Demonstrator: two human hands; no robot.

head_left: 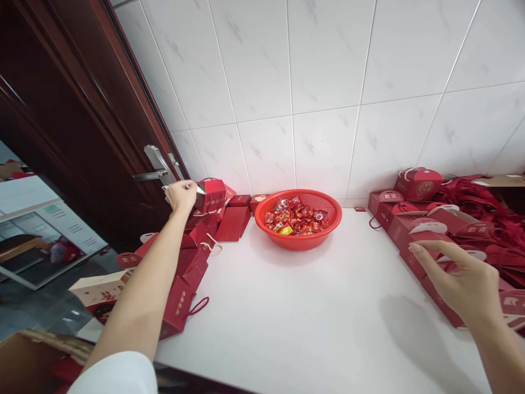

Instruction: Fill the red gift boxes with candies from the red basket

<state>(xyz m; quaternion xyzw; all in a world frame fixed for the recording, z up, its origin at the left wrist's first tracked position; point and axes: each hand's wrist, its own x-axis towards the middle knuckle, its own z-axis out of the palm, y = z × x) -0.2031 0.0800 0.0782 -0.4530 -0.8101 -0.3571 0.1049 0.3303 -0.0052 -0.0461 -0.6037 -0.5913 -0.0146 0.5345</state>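
Note:
My left hand is pinched closed at a red box with a white edge showing, above the row of red boxes on the left. My right hand hangs above the right row of red gift boxes, thumb and forefinger apart, with nothing between them. Between the two rows, against the wall, sits a red plastic basket holding several red-wrapped sweets and a yellow one.
The white table stands against a tiled wall. A dark wooden door with a metal handle is at the left. Dark red fabric lies at the far right. A cardboard box is at the lower left.

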